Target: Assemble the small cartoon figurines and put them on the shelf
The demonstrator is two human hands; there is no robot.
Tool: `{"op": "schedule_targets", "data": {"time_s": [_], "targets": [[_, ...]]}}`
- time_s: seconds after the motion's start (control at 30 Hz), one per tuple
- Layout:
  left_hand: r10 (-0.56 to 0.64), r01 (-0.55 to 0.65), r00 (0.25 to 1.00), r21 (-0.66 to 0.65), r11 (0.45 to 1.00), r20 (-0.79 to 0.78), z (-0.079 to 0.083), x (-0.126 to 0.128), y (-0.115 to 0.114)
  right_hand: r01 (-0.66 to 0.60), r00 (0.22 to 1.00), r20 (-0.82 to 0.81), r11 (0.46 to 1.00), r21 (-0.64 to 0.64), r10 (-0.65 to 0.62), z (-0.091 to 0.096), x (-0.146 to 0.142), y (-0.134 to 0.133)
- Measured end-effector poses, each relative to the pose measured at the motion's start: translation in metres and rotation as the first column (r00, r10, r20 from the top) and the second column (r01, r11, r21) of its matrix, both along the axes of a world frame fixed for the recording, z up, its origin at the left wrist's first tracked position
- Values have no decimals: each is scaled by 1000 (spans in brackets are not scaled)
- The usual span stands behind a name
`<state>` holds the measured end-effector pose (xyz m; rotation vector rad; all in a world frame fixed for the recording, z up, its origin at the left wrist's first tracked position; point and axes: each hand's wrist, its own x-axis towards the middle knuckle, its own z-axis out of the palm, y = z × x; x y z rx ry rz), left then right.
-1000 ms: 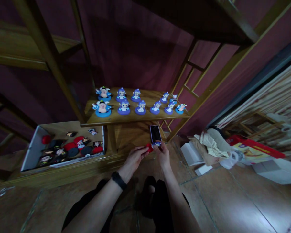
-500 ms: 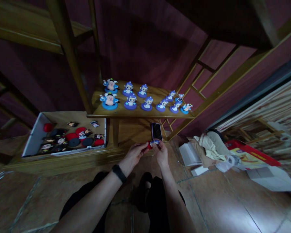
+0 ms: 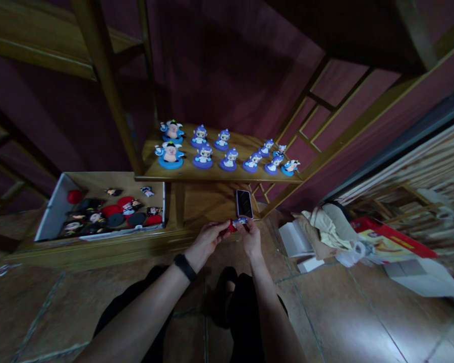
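My left hand (image 3: pixel 208 238) and my right hand (image 3: pixel 251 238) meet in front of the low wooden shelf. The left one pinches a small red round piece (image 3: pixel 231 227). Fingers of the right one close on a small blue-and-white figurine (image 3: pixel 241 221) that touches the red piece. A black band sits on my left wrist. Just beyond the hands a phone (image 3: pixel 244 203) lies on the lower shelf board with its screen dark.
Several blue figurines (image 3: pixel 227 156) stand in rows on the upper shelf board (image 3: pixel 196 174). A white box (image 3: pixel 49 222) at the left holds red and black round bases and small figures. Cloth, white boxes and a red box (image 3: pixel 393 242) lie on the tiled floor at right.
The view has shifted a little, so the shelf sits higher in the picture. My hands have stayed together on the red piece and the figurine, now lower than the phone.
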<state>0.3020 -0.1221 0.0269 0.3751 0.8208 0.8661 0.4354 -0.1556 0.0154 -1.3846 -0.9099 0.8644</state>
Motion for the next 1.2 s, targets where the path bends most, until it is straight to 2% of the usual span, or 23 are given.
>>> {"op": "schedule_targets", "data": {"time_s": [0.27,0.47,0.73,0.93,1.07,1.2], "targets": [[2,-1,999,30,1000,-47,-1,1,1,2,997,-74,1000,-7,-3,-2,2,0],[-6,7,997,18,1000,-76,2,2,0,11,998,-69,1000,-8,-12,-5,3,1],[12,-13,996,-13,1000,-88,3,0,0,-1,999,34,1000,11,0,-9,1,1],[17,-17,999,-3,1000,-40,1,-4,-1,-45,987,155,999,16,42,-13,1,1],[44,-43,997,28,999,-56,-2,-4,-2,-53,979,197,998,34,46,-13,-1,0],[96,-88,993,103,991,-74,-8,3,-6,-18,986,167,998,55,9,-9,-9,-2]]}}
